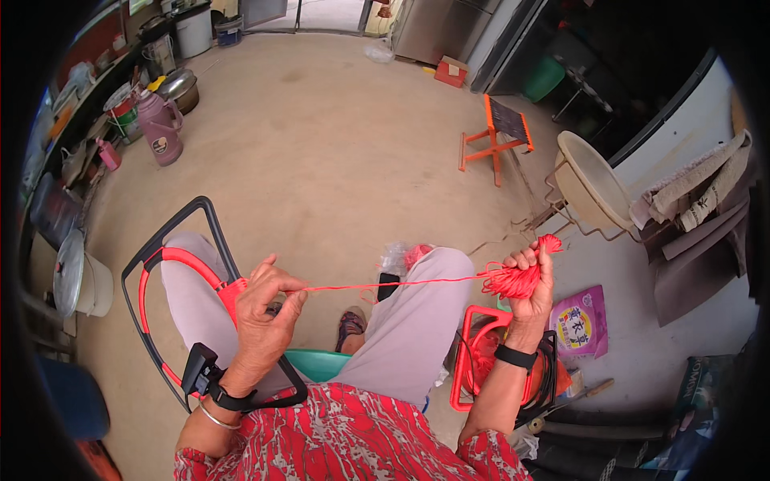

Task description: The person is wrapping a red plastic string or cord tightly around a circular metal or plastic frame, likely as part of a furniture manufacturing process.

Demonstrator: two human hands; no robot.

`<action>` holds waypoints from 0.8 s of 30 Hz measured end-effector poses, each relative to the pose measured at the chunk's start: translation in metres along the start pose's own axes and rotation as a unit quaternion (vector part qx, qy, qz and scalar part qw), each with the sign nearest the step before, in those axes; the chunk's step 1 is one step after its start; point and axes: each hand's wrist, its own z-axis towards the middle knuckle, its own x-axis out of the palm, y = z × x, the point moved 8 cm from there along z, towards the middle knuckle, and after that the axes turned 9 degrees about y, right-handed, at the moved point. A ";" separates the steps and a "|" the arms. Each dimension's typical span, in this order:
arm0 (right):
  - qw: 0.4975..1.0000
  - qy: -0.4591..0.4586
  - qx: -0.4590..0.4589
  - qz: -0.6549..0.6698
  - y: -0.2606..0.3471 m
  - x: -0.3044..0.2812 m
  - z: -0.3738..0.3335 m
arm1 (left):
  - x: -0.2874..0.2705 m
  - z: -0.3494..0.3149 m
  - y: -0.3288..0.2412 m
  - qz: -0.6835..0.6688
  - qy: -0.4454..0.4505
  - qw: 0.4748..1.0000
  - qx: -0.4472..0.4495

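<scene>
Red cord runs taut between the two hands, level above the person's lap. At its right end it gathers into a loose bundle of loops, which the right hand grips in a closed fist, raised with the thumb side up; a short tuft of cord sticks out above the knuckles. The left hand pinches the other end of the strand between thumb and forefinger, the remaining fingers curled loosely and holding nothing else that shows. Both wrists carry dark bands, and the left one also bears a small black device and a thin bangle. The person sits in a red patterned top and pale trousers, knees apart, one sandalled foot visible between them. Beside the left knee stands a red and black frame, and a red basket sits just below the right forearm. On the concrete floor farther off are an orange folding stool, a purple flask, and a pale basin on a wire stand. A purple and yellow packet lies near the right hand.
</scene>
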 end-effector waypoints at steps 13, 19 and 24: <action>0.992 0.034 -0.102 0.072 0.024 -0.005 -0.016 | 0.001 0.000 0.009 0.020 -0.023 0.999 -0.036; 0.984 0.030 -0.124 0.121 0.024 -0.004 -0.024 | 0.004 0.000 0.011 0.026 -0.022 0.999 -0.034; 0.986 -0.060 -0.138 0.078 0.017 0.013 -0.027 | 0.001 -0.003 0.016 0.050 0.003 0.998 -0.046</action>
